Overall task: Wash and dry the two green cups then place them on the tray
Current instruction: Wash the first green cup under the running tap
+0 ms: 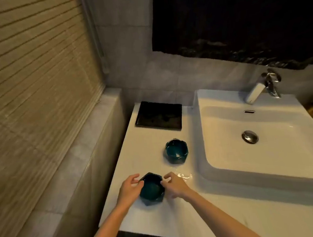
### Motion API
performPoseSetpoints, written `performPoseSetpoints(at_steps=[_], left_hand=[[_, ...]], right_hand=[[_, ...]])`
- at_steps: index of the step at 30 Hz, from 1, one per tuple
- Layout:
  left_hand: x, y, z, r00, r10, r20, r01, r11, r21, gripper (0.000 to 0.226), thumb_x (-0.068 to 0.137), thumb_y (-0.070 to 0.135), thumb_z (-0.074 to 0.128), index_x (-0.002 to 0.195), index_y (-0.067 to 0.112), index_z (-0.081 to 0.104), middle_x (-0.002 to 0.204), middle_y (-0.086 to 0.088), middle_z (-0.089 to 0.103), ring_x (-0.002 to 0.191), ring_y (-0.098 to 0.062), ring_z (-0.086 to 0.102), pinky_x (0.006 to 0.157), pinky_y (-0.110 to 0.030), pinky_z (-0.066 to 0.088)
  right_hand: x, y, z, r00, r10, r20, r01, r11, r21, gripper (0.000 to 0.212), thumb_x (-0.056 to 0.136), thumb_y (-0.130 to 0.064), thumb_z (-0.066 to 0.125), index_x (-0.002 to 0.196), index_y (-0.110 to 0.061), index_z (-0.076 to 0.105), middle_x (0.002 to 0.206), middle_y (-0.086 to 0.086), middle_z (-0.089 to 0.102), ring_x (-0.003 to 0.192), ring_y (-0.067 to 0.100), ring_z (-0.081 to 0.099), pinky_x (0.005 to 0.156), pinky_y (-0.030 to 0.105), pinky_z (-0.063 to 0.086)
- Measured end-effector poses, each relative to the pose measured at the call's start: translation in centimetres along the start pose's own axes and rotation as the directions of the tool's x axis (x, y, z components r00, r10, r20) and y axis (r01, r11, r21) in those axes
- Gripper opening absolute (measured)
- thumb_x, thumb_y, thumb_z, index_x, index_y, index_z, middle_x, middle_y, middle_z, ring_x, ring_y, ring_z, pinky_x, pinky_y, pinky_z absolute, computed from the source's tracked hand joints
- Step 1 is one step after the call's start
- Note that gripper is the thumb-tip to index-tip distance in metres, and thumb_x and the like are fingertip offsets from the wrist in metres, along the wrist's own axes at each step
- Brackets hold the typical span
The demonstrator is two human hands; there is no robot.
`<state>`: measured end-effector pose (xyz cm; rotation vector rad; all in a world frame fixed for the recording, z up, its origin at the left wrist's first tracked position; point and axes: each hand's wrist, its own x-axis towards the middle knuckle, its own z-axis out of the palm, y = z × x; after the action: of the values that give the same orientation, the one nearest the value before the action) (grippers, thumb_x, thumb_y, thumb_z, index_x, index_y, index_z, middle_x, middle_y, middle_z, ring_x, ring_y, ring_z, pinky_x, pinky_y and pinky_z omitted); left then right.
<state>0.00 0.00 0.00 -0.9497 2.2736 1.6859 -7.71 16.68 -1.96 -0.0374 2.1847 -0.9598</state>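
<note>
Two dark green faceted cups stand upright on the white counter left of the sink. The near cup point(152, 189) sits between my hands. My left hand point(129, 188) grips its left side with the thumb on the rim. My right hand point(174, 185) pinches its right rim with thumb and forefinger. The far cup point(177, 151) stands alone, further back and closer to the basin. A black rectangular tray point(159, 115) lies at the back of the counter, with nothing on it.
A white basin point(255, 167) with a chrome drain point(250, 136) fills the right side, with the faucet point(263, 87) behind it. A small puddle point(184, 175) shines on the counter by my right hand. A tiled ledge and slatted blind rise at left.
</note>
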Motion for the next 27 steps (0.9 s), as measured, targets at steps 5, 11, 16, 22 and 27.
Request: performPoseSetpoints(at_steps=[5, 11, 16, 22, 27], left_hand=[[0.8, -2.0, 0.2, 0.991, -0.126, 0.050, 0.124, 0.991, 0.044, 0.055, 0.086, 0.022, 0.066, 0.135, 0.018, 0.043, 0.127, -0.012, 0.053, 0.113, -0.024, 0.054, 0.093, -0.033, 0.048], [1.0, -2.9, 0.2, 0.991, -0.114, 0.076, 0.112, 0.993, 0.041, 0.048, 0.085, 0.010, 0.062, 0.130, 0.020, 0.050, 0.117, -0.009, 0.065, 0.101, -0.021, 0.062, 0.087, -0.036, 0.054], [0.3, -1.3, -0.4, 0.997, -0.060, 0.054, 0.060, 0.998, 0.004, 0.046, 0.083, 0.014, 0.066, 0.125, 0.028, 0.055, 0.102, -0.003, 0.063, 0.098, -0.018, 0.061, 0.087, -0.036, 0.055], [-1.0, 5.6, 0.0, 0.974, 0.027, 0.223, 0.050, 0.941, -0.334, 0.037, 0.089, 0.014, 0.063, 0.117, 0.035, 0.053, 0.103, -0.009, 0.067, 0.089, -0.025, 0.070, 0.069, -0.033, 0.058], [-0.4, 12.1, 3.8, 0.956, 0.019, 0.293, 0.094, 0.926, -0.366, 0.032, 0.089, 0.026, 0.063, 0.120, 0.022, 0.056, 0.114, -0.012, 0.063, 0.092, -0.029, 0.069, 0.075, -0.039, 0.059]], right_hand=[[0.2, -0.8, 1.6, 0.999, 0.034, -0.004, -0.034, 0.974, -0.224, 0.034, 0.094, -0.033, 0.046, 0.118, -0.009, 0.043, 0.113, 0.018, 0.061, 0.094, 0.038, 0.064, 0.083, 0.047, 0.054], [0.6, -1.5, 2.1, 1.000, -0.014, -0.002, 0.012, 0.929, -0.371, 0.022, 0.094, -0.018, 0.041, 0.111, -0.005, 0.042, 0.116, 0.022, 0.058, 0.098, 0.040, 0.063, 0.084, 0.045, 0.051], [-0.3, -2.1, 0.6, 0.997, -0.071, -0.030, 0.053, 0.917, -0.396, 0.028, 0.094, -0.019, 0.040, 0.115, -0.002, 0.049, 0.107, 0.021, 0.063, 0.089, 0.038, 0.066, 0.077, 0.042, 0.053], [-2.9, -5.3, -7.0, 0.986, -0.164, -0.004, 0.155, 0.936, -0.317, 0.027, 0.091, -0.015, 0.040, 0.083, 0.001, 0.060, 0.073, 0.018, 0.072, 0.062, 0.025, 0.070, 0.067, 0.031, 0.054], [-4.6, -6.1, -15.4, 0.999, -0.051, -0.009, 0.048, 0.982, -0.185, 0.033, 0.096, -0.023, 0.043, 0.074, -0.005, 0.059, 0.059, 0.006, 0.064, 0.045, 0.012, 0.062, 0.051, 0.017, 0.052]])
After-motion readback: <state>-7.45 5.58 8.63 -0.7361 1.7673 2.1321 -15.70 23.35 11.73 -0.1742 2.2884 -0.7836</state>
